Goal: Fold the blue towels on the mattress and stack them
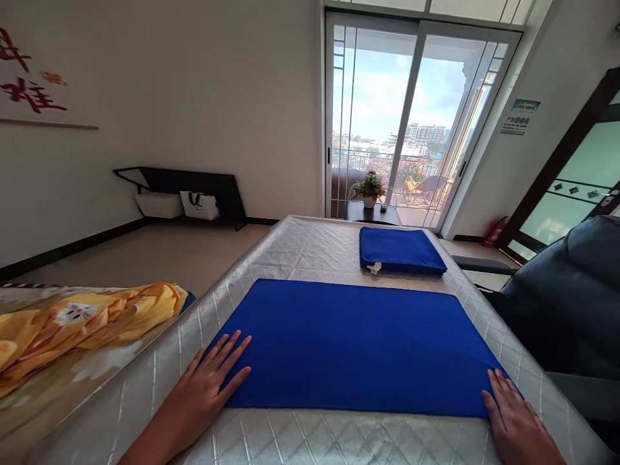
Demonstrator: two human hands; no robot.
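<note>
A flat blue cloth (353, 349) lies spread as a wide rectangle on a silvery quilted mattress (310, 436). My left hand (210, 374) rests on the cloth's left edge, palm down with its fingers spread. At the near right corner, my right hand (516, 410) touches the cloth with its fingers stretched out and fairly close together. Beyond the spread cloth sits a folded stack of blue cloth (402, 248), with a white tag showing at its near left edge.
Left of the mattress lies a rumpled yellow cloth (111, 323) with a cat face print. A dark leather sofa (571, 297) stands on the right. Behind the mattress are a small dark table (371, 214) with a potted plant (370, 187) and sliding glass doors (372, 97).
</note>
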